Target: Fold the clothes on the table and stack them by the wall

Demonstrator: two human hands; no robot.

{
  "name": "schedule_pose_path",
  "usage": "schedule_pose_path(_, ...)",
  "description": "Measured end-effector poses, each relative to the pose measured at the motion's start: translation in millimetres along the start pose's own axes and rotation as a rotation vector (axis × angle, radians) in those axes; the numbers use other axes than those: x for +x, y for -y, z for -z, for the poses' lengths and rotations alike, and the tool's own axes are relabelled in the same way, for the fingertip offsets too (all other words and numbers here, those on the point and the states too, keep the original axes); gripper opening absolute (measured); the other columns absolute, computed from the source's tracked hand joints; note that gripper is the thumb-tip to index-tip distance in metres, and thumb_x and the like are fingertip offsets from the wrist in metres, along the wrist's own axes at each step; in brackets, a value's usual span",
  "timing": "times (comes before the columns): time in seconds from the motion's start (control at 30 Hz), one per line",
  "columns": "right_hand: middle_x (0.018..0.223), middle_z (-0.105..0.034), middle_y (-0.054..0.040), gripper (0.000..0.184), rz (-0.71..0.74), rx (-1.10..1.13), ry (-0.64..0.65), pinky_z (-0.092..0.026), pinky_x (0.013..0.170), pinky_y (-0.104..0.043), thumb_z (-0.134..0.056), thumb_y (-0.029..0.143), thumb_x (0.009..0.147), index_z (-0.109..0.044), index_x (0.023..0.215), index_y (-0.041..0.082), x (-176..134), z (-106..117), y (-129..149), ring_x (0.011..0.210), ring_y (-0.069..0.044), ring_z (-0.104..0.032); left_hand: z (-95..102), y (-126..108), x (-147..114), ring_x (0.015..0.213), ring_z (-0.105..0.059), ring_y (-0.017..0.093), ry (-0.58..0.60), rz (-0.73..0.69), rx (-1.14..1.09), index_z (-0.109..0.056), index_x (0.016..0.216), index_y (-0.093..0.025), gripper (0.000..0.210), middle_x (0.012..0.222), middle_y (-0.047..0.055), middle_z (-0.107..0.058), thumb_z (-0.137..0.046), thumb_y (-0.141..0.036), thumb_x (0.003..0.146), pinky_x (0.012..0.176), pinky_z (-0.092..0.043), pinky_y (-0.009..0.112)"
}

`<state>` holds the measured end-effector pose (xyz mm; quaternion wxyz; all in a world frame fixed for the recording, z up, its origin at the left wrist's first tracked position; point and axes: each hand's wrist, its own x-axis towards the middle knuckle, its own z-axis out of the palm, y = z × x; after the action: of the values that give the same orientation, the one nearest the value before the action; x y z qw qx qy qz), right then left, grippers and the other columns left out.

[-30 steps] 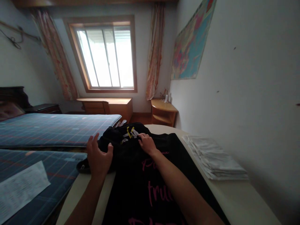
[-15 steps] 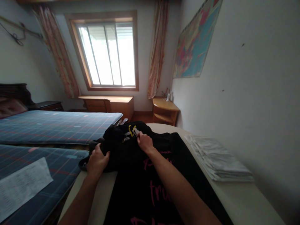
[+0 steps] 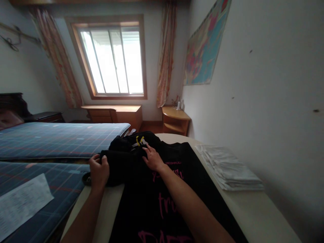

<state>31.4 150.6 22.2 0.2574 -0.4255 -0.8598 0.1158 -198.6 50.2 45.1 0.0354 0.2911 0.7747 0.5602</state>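
Head: shirt (image 3: 141, 202) on tbl (image 3: 255, 211) nr bed (image 3: 68, 138)

Blk garment (image 3: 141, 199), prob. a top, w/ pink script lettering (image 3: 161, 206) right way up, approx. lower ctr; partly hidden, only bits legible, e.g. "UNCOMPLIC" in small caps, "tru" below. Body spread flat, lower ctr, running off btm edge; R side slopes down to lower R. Far end, mid-frame, is bunched + raised, w/ yel. & white bits (image 3: 138, 141), can't tell if print or tape. L of ctr, a plain blk section (image 3: 120, 165) juts out sideways, top edge fairly straight, lifted at its L end.
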Motion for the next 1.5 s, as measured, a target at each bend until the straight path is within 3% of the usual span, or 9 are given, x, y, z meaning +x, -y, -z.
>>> schedule_pose_path(0.13,0.151,-0.046,-0.007,0.045,-0.001,-0.025,-0.041,-0.042,0.105,-0.044,-0.051,0.028,0.097,-0.048,0.142,0.024,4,4,12,0.131,-0.026,-0.046,-3.2,1,-2,0.1,-0.067,0.032,0.077,0.045,-0.004,-0.052,0.13,-0.008,0.065,0.108,0.018,-0.069,-0.064,-0.045,0.078,0.091,-0.052,0.043)
schedule_pose_path(0.37,0.151,-0.047,-0.0013,0.041,0.015,-0.047,-0.02,-0.044,0.102,-0.038,-0.04,0.024,0.102,-0.046,0.143,0.029,25,7,29,0.128,-0.021,-0.05,9.4,-19,-11,0.095,-0.066,0.028,0.071,-0.144,0.07,-0.064,0.088,-0.022,0.022,0.091,0.007,-0.069,-0.047,-0.035,0.083,0.093,-0.05,0.039)
schedule_pose_path(0.73,0.126,-0.057,-0.0137,0.033,-0.138,-0.016,-0.077,-0.047,0.094,-0.036,-0.038,0.018,0.1,-0.061,0.123,0.019,47,4,45,0.106,-0.024,-0.063,14.5,-29,-19,0.122,-0.058,0.026,-0.025,-0.206,0.076,-0.056,0.122,-0.018,0.036,0.126,0.012,-0.063,-0.038,-0.037,0.097,0.107,-0.043,0.037)
schedule_pose_path(0.9,0.133,-0.05,-0.0127,0.032,-0.17,0.06,-0.14,-0.047,0.096,-0.035,-0.041,0.023,0.1,-0.053,0.13,0.019,53,9,40,0.109,-0.022,-0.062,6.4,-20,-19,0.121,-0.059,0.035,0.119,-0.098,0.131,-0.032,0.146,-0.012,0.074,0.134,0.021,-0.057,-0.063,-0.041,0.085,0.101,-0.047,0.044)
schedule_pose_path(1.07,0.15,-0.038,-0.01,0.05,-0.015,0.133,-0.104,-0.045,0.103,-0.033,-0.062,0.023,0.089,-0.047,0.136,0.022,25,1,35,0.128,-0.021,-0.05,12.9,-21,-15,0.107,-0.066,0.028,-0.036,-0.17,0.051,-0.045,0.132,-0.016,0.051,0.119,0.014,-0.063,-0.06,-0.033,0.087,0.095,-0.051,0.038)
schedule_pose_path(1.17,0.141,-0.048,-0.0107,0.038,0.068,0.139,-0.131,-0.041,0.106,-0.037,-0.058,0.026,0.091,-0.053,0.128,0.021,-5,-4,35,0.126,-0.023,-0.05,18.0,-28,-15,0.101,-0.067,0.026,-0.094,-0.218,-0.002,-0.056,0.118,-0.017,0.036,0.112,0.011,-0.066,-0.061,-0.033,0.086,0.094,-0.052,0.036)
schedule_pose_path(1.27,0.129,-0.06,-0.0116,0.037,0.076,0.091,0.037,-0.036,0.11,-0.045,-0.057,0.039,0.093,-0.059,0.124,0.02,-30,-6,32,0.128,-0.028,-0.049,19.2,-42,-23,0.101,-0.068,0.024,-0.028,-0.277,-0.056,-0.06,0.115,-0.016,0.03,0.109,0.009,-0.069,-0.058,-0.031,0.088,0.095,-0.052,0.034)
schedule_pose_path(1.37,0.149,-0.049,-0.0107,0.053,0.077,0.108,0.214,-0.017,0.118,-0.055,-0.052,0.053,0.095,-0.052,0.139,0.024,-42,-6,26,0.145,-0.033,-0.029,17.8,-61,-41,0.116,-0.063,0.024,0.089,-0.36,-0.064,-0.058,0.126,-0.017,0.036,0.123,0.009,-0.067,-0.053,-0.029,0.092,0.103,-0.048,0.035)
schedule_pose_path(1.5,0.152,-0.046,-0.0083,0.05,0.026,0.317,0.141,-0.013,0.119,-0.052,-0.039,0.053,0.1,-0.054,0.138,0.025,-41,2,17,0.147,-0.028,-0.026,13.5,-79,-80,0.122,-0.059,0.025,0.344,-0.469,-0.033,-0.042,0.147,-0.02,0.056,0.143,0.008,-0.056,-0.051,-0.029,0.093,0.104,-0.048,0.037)
